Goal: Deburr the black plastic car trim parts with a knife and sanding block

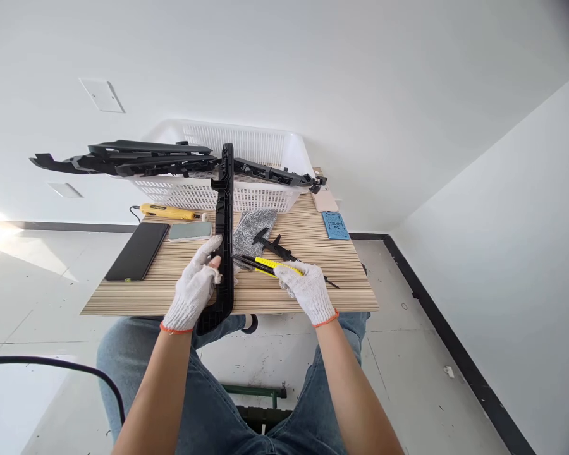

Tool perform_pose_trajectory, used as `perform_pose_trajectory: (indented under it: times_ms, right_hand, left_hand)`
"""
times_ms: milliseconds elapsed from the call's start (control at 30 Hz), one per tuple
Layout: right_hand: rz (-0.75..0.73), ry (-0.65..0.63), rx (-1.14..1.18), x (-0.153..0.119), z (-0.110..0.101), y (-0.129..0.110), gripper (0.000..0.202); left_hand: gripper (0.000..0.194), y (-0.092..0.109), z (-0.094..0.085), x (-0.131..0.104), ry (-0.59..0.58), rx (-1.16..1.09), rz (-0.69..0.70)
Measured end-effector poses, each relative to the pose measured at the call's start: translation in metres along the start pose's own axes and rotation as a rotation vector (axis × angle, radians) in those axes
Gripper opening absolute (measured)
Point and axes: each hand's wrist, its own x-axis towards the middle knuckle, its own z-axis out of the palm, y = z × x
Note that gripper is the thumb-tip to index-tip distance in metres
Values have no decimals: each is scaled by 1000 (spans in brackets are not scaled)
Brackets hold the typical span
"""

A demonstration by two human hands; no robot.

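My left hand (195,281), in a white knit glove with an orange cuff, grips a long black plastic trim piece (224,221) near its lower end. The piece stands lengthwise over the table, its far end before the basket. In my gloved right hand (308,287) is a yellow and black utility knife (264,265). Its tip points left and lies at the trim's right edge; whether it touches I cannot tell. Under and behind the knife lie a black caliper (277,246) and a speckled grey cloth or sandpaper sheet (252,229).
A white plastic basket (265,201) at the back holds several black trim pieces (146,158), some jutting out left. On the table (146,300) lie a yellow corded tool (168,212), a dark tablet-like slab (137,251), a grey-green rectangle (189,231) and a blue packet (336,225).
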Motion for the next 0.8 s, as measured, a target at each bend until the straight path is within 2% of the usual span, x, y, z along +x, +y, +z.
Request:
perform_pose_trajectory:
  times_ms: [100, 267, 367, 633, 800]
  right_hand:
    - [-5, -44, -37, 0, 0, 0, 42]
    - [-8, 127, 120, 2, 2, 3, 45]
    - [-9, 130, 163, 2, 2, 4, 44]
    - [19, 122, 137, 2, 2, 3, 44]
    - [-5, 93, 123, 2, 2, 3, 42]
  left_hand:
    - [76, 3, 2, -3, -15, 61, 14]
    - [93, 3, 2, -5, -78, 47, 47]
    - [96, 2, 2, -5, -106, 22, 10]
    - [68, 8, 7, -8, -88, 37, -67]
    - [35, 9, 8, -10, -121, 43, -52]
